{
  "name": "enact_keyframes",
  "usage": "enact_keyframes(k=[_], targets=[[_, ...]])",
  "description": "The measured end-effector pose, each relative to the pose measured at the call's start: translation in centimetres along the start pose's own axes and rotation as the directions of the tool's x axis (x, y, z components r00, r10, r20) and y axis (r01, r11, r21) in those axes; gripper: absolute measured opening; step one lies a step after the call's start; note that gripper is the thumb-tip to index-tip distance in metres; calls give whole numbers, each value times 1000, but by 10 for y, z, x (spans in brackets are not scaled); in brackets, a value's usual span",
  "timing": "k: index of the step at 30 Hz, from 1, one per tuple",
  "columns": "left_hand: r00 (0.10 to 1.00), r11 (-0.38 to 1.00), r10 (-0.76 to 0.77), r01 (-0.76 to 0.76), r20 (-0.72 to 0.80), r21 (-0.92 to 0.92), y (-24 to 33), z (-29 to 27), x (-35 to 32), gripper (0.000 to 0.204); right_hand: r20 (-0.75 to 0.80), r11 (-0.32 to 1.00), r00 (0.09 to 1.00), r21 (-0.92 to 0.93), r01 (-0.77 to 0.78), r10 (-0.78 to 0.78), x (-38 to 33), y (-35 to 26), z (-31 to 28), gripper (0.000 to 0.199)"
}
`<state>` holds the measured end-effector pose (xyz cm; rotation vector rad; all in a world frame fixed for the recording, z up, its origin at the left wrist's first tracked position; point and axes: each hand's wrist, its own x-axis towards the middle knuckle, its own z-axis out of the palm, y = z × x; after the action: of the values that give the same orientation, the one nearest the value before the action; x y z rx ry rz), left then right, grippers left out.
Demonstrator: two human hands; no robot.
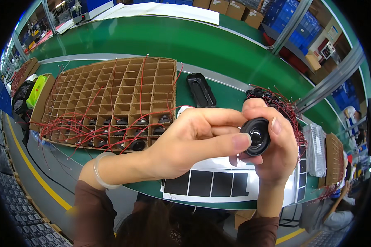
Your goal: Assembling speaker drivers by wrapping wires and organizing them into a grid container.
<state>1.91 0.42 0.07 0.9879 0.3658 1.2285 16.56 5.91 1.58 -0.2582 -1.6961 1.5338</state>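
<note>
Over the workbench I hold a small round black speaker (256, 136), its glossy dome turned up toward me. My right hand (281, 150) is closed around its right side and back. My left hand (189, 140) comes from the left, thumb pressed on the speaker's near left rim and fingers curled behind; their tips are partly hidden. Below the hands lies a white sheet with black rectangles (200, 183). Just beyond my left hand is a black oblong plastic housing (201, 90). Left of it stands a cardboard divider box (123, 78), with several red-wired speakers in its nearest cells.
A heap of black speakers with red wires (272, 101) lies behind my right hand. To its right are a stack of clear plastic trays (316, 150) and another cardboard divider box (334, 158). A green conveyor belt (152, 39) runs along the far side.
</note>
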Motion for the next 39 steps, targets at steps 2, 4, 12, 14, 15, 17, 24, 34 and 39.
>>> enact_keyframes(k=[2, 4, 12, 14, 15, 17, 24, 34, 39], targets=[[1000, 1000, -17, 17, -9, 9, -1, 0, -1, 33, 46, 962, 995, 256, -99, 90, -1, 5, -2, 28], [1000, 1000, -5, 5, 18, 6, -2, -1, -2, 31, 38, 953, 994, 283, -110, 103, -2, 8, -1, 27], [998, 998, -67, 67, 10, -10, 1, 0, -1, 35, 5, 909, 986, 386, -156, 167, -1, 6, 2, 28], [996, 996, -86, 85, -21, -20, 2, 1, -2, 36, 1, 982, 997, 174, -80, 81, -1, 2, 3, 28], [997, 997, -77, 77, 3, -3, 1, -1, -2, 36, -4, 996, 1000, 92, -8, 8, 0, 6, 2, 26], [997, 998, -70, 70, 25, 10, 0, -2, -2, 36, 10, 999, 1000, 53, 0, -1, 1, 5, -2, 24], [996, 996, -83, 83, -8, 7, 2, -2, -3, 36, -78, 989, 996, -139, -59, 48, 0, 1, 5, 30], [995, 997, 65, -61, -77, 55, 2, 1, -2, 34, 33, 780, 954, -568, 265, -299, 1, 4, 3, 64], [997, 996, -48, 53, -65, 78, 8, 7, -3, 50, -53, 791, 995, -611, 39, -90, -2, -15, 0, 70]])
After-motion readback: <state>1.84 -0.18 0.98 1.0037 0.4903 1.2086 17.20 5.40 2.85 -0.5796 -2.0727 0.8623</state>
